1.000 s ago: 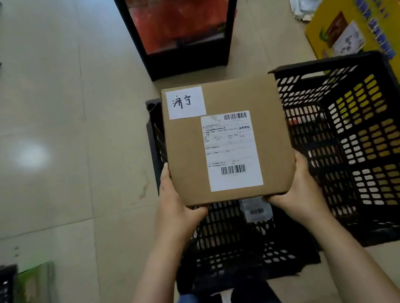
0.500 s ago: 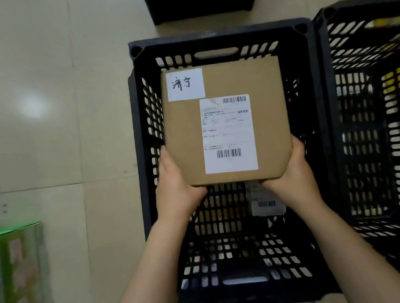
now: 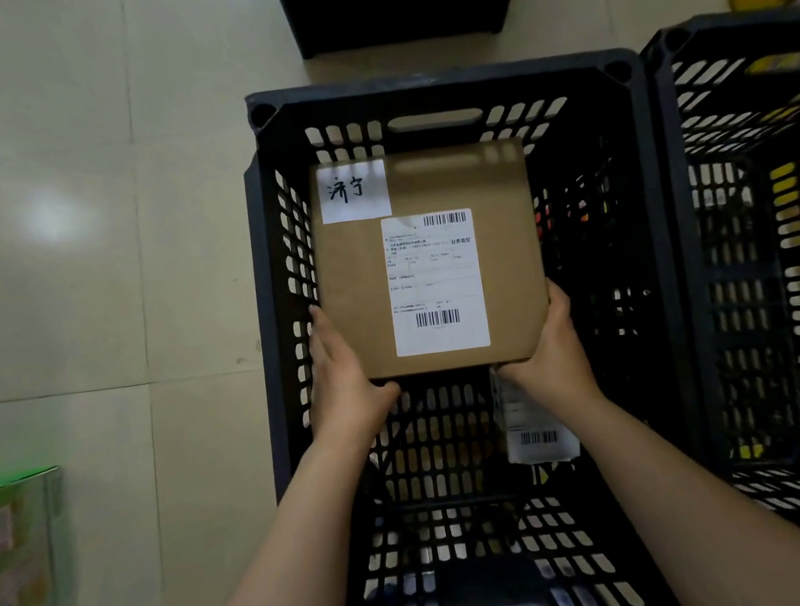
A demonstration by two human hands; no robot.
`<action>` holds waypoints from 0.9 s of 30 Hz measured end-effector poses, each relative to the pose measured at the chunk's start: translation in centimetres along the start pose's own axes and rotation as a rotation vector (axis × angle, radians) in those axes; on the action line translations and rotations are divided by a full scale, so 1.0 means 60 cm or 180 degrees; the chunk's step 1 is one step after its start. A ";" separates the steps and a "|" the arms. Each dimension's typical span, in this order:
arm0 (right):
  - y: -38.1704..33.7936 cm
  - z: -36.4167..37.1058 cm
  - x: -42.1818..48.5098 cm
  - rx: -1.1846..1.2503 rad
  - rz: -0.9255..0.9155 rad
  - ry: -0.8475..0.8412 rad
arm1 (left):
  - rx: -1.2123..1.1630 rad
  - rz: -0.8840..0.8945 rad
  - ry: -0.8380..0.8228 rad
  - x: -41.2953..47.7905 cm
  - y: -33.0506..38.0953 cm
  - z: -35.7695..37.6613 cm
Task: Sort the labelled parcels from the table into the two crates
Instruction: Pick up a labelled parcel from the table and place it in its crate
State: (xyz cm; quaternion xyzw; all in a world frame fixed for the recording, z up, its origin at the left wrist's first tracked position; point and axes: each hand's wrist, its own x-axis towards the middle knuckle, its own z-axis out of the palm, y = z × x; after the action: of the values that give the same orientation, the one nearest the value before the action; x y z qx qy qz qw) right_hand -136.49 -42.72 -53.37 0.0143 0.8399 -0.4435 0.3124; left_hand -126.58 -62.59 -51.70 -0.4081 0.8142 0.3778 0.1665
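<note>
While both hands grip its near corners, the cardboard parcel sits inside the left crate. Left hand and right hand curl under it; whether it rests on the crate floor is unclear.

Both hands are holding a brown parcel flat within the opening of the left black crate. The left hand is gripping its near left corner, and the right hand is gripping its near right corner. A handwritten white label is sitting at the parcel's far left corner, beside a printed shipping label. A smaller barcoded package is lying on the crate's floor toward its right wall. A second black crate is standing just beside the first.
</note>
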 end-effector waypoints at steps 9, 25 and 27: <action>-0.033 0.005 -0.009 -0.2323 -0.0903 -0.0165 | 0.1142 0.1247 0.0050 -0.007 0.015 0.006; -0.146 0.027 -0.010 -0.3153 -0.0512 -0.0890 | 0.1710 0.1301 -0.1056 0.013 0.074 -0.064; -0.182 0.027 -0.026 -0.2974 -0.0560 -0.0705 | 0.1516 0.1524 -0.0945 -0.006 0.093 -0.095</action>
State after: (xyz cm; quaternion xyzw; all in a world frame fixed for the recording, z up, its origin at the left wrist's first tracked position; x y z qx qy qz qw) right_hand -137.67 -50.17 -45.17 -0.2458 0.9088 -0.0426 0.3343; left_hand -130.55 -64.57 -45.06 -0.0966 0.9188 0.2610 0.2800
